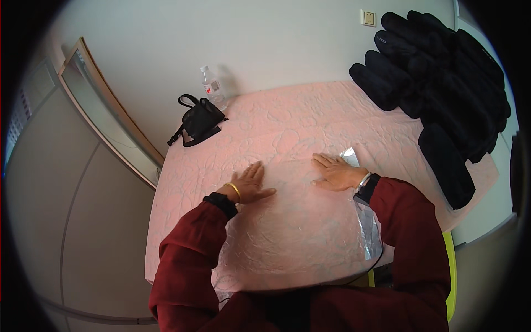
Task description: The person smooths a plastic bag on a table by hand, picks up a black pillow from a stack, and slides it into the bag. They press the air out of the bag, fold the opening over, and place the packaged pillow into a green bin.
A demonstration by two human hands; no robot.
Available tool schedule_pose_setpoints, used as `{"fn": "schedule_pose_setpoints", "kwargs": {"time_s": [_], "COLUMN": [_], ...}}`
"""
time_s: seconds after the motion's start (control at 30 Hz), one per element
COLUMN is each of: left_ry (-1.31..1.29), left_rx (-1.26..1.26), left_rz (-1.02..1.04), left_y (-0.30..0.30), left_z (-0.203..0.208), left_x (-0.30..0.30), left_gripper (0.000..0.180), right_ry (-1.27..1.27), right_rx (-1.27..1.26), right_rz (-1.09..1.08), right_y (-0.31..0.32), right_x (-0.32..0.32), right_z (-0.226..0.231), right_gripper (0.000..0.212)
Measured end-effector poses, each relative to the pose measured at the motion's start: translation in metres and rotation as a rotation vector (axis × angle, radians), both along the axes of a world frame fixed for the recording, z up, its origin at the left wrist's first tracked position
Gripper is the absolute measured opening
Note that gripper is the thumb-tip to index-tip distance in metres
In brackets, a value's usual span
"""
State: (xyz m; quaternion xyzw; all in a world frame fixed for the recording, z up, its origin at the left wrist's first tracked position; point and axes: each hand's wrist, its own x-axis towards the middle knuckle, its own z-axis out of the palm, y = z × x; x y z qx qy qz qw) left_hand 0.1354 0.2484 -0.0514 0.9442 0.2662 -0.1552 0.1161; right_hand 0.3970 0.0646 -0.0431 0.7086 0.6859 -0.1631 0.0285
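My left hand [251, 185] lies flat, fingers spread, on what looks like a thin clear plastic sheet [293, 221] over the pink patterned cloth. To its right, my right hand [338, 172] also rests flat with its fingers apart and thumb pointing left. Neither hand grips anything. A shiny silver strip [369, 235] runs along the right side of the clear sheet and passes under my right wrist. Its far end shows just beyond that hand. The sheet's outer edges are hard to make out against the cloth.
The pink cloth [271, 119] covers the table. At the far left stand a small black bag [200, 119] and a clear bottle [212, 88]. A big black padded item [442, 83] fills the far right. A framed mirror [108, 113] leans at the left; a wall socket [368, 18] is behind.
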Motion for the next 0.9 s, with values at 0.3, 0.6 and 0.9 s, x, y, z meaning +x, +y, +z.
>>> {"fn": "schedule_pose_setpoints", "kwargs": {"time_s": [0.3, 0.6, 0.9], "left_ry": [-0.058, -0.038, -0.371], "left_rx": [0.079, 0.118, 0.491], "left_rz": [0.296, 0.225, 0.207], "left_y": [0.047, 0.045, 0.042], "left_z": [0.007, 0.026, 0.067], "left_x": [-0.062, -0.048, -0.070], "left_gripper": [0.105, 0.077, 0.038], "right_ry": [0.008, 0.160, 0.357], "right_rx": [0.189, 0.301, 0.694], "right_rz": [-0.123, -0.199, -0.291], "right_y": [-0.004, -0.017, -0.039], "right_x": [0.063, 0.055, 0.062], "right_z": [-0.023, -0.005, 0.031], "right_gripper": [0.078, 0.048, 0.016]}}
